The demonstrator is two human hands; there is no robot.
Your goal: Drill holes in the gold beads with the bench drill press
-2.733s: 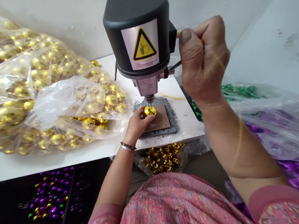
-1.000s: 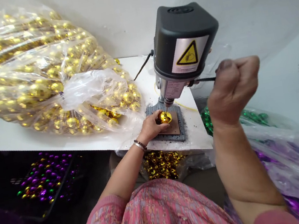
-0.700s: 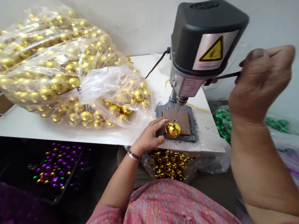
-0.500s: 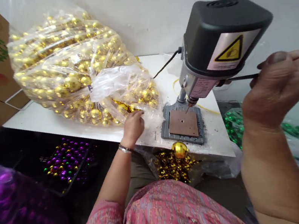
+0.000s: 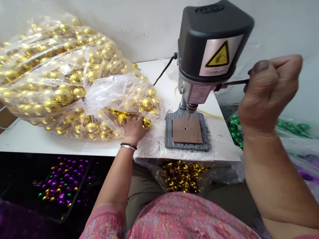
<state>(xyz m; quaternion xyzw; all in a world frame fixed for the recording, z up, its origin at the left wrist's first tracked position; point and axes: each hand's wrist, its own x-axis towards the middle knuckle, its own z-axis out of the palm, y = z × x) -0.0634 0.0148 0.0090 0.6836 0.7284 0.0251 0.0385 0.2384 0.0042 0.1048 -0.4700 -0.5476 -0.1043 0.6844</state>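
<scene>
Gold balls (image 5: 147,122), shiny, faceted, in clr bag (image 5: 108,90), L fingers (image 5: 129,121) at opening

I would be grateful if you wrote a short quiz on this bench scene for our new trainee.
1. True or false: the warning sign on the drill press shows a yellow triangle.

2. Fill in the blank: the left hand is at a clear bag on the table, which holds ____-coloured balls.

3. Multiple choice: what is the right hand closed on?
A) the power cord
B) the lever
C) the brown board

Key:
1. True
2. gold
3. B, the lever
</scene>
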